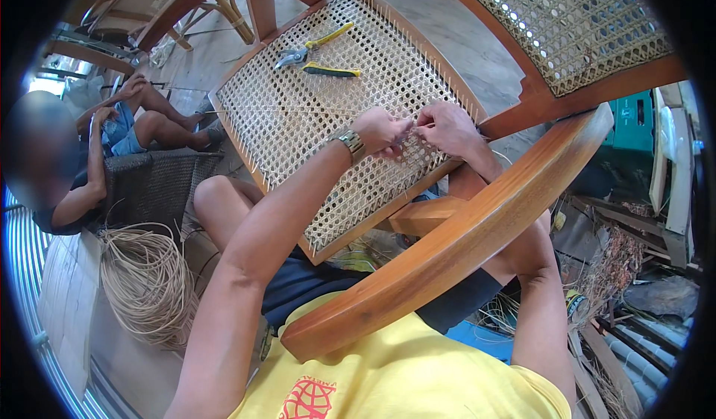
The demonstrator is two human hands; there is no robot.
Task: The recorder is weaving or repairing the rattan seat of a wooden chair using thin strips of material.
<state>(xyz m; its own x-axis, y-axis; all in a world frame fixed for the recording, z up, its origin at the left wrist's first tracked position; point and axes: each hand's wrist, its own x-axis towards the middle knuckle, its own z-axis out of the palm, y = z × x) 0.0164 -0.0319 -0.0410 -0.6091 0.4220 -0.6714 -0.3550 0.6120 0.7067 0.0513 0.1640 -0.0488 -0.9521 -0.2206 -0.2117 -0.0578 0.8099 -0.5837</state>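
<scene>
A wooden chair's woven cane seat (283,135), edged with short upright cane ends, lies tilted across my lap. Near its right side my left hand (382,132) is closed, fingertips pinched at the weave on something too hidden to make out. Just right of it, my right hand (446,129) pinches a thin cane strand at the weave. Shears (297,57) with yellow handles and silver blades rest on the seat above my hands. A curved wooden chair piece (447,240) crosses over my right forearm, and a cane-panelled backrest (567,16) rises at the upper right.
Another person (97,180) sits at left on a dark woven seat. A big coil of cane (145,285) lies below them. A green crate (626,139), boards and fibre scraps are at right. Other chair frames (123,12) stand at the upper left.
</scene>
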